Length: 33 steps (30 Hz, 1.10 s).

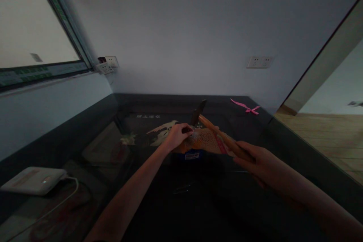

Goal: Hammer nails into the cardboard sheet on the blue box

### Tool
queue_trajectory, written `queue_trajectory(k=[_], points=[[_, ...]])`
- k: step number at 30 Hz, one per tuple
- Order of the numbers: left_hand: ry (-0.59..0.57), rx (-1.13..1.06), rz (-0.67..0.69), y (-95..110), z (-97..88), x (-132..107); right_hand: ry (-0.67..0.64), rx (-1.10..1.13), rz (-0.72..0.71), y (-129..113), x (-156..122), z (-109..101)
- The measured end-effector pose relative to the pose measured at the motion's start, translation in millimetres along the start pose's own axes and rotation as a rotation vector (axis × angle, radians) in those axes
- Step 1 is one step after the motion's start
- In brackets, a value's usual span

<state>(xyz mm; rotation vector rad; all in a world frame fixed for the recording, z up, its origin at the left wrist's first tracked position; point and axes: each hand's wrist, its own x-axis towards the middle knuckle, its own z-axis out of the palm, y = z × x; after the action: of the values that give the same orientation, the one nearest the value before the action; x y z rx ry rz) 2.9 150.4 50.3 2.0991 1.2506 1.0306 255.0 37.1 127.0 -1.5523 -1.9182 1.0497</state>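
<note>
My right hand (256,160) is wrapped round the wooden handle of a hammer (221,136), whose dark metal head (198,111) points up and away over the middle of the dark table (198,204). My left hand (178,135) rests closed on an orange mesh bag (202,141) lying on the table, pinching it near the hammer head. What is inside the bag is too dim to make out. A small blue and white label (192,155) shows at the bag's near edge.
A pink ribbon (246,107) lies at the far right of the table. A white box with a cable (34,179) sits at the near left. Wall sockets (259,62) are behind; a doorway opens to the right onto a wooden floor (320,136).
</note>
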Motion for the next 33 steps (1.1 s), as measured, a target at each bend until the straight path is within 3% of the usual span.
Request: queue_trajectory(k=[19, 26, 33], points=[[-0.001, 0.015, -0.011, 1.6, -0.4, -0.3, -0.039, -0.027, 0.061, 3.2, 1.2, 3.5], [-0.006, 0.029, 0.016, -3.5, 0.3, 0.5, 0.026, 0.148, 0.021, 14.8, -5.5, 13.1], [-0.019, -0.150, -0.021, -15.2, 0.1, 3.7, -0.016, 0.159, 0.045, 17.0, -8.5, 11.5]])
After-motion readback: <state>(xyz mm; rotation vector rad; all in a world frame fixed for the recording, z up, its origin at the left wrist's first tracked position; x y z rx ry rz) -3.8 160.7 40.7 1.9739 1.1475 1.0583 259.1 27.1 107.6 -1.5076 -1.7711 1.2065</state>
